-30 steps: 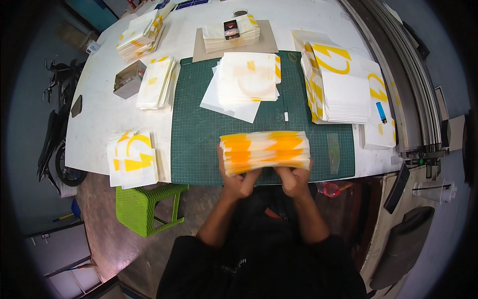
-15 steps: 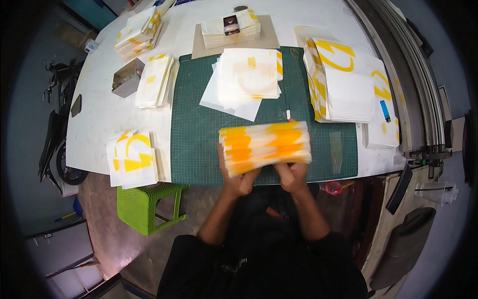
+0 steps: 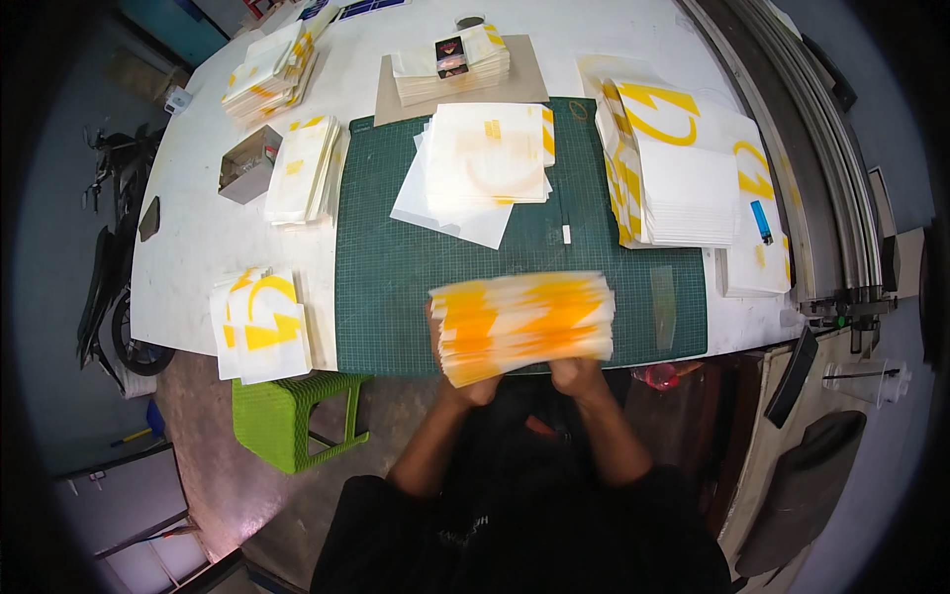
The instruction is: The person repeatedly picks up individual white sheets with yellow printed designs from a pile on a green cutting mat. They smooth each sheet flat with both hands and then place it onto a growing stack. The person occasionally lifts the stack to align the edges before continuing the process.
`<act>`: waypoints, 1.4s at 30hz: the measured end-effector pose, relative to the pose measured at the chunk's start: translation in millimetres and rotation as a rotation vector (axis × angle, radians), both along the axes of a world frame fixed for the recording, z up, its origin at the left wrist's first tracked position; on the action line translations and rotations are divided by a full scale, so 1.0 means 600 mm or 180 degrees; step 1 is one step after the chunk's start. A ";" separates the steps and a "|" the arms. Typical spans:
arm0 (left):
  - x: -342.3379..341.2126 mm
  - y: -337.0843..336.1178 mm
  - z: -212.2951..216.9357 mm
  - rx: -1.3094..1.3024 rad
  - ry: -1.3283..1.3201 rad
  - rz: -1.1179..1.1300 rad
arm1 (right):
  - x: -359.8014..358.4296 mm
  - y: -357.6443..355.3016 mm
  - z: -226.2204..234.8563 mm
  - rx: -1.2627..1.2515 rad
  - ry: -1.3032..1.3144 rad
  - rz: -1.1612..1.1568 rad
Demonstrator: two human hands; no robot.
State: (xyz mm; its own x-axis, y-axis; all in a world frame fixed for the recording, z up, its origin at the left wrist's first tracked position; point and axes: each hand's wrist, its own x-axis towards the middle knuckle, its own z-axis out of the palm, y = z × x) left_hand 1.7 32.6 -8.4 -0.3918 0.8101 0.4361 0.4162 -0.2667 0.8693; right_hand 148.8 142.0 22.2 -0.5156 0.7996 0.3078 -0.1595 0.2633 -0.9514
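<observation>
Both my hands grip one thick stack of white and orange-yellow printed sheets from below, over the near edge of the green cutting mat. My left hand holds the stack's left underside and my right hand its right underside. The stack is blurred by motion and hides most of my fingers.
More piles of white and yellow sheets lie on the white table: centre mat, right, near left, far left, far. A small grey box, a blue lighter, a green stool below.
The stack in my hands has shifted slightly toward me and fanned a little; it looks more blurred now. Everything on the table stays where it was.
</observation>
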 end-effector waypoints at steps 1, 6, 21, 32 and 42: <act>0.002 -0.003 0.002 -0.0062 -0.0125 -0.0012 | 0.003 -0.001 -0.003 0.0103 0.0025 0.0006; 0.006 -0.006 -0.006 -0.0288 -0.1368 -0.0156 | 0.009 0.006 -0.016 -0.0317 -0.0119 0.0129; 0.004 -0.031 -0.052 -0.0373 -0.1154 -0.0349 | 0.028 -0.016 -0.050 -0.0469 -0.0485 0.0202; 0.037 -0.063 -0.079 -0.0182 0.0730 0.0172 | 0.037 -0.038 -0.035 -0.0470 -0.0352 0.0366; 0.045 -0.024 -0.018 0.0081 -0.0356 0.0263 | 0.032 -0.042 -0.036 -0.0150 -0.0260 0.0172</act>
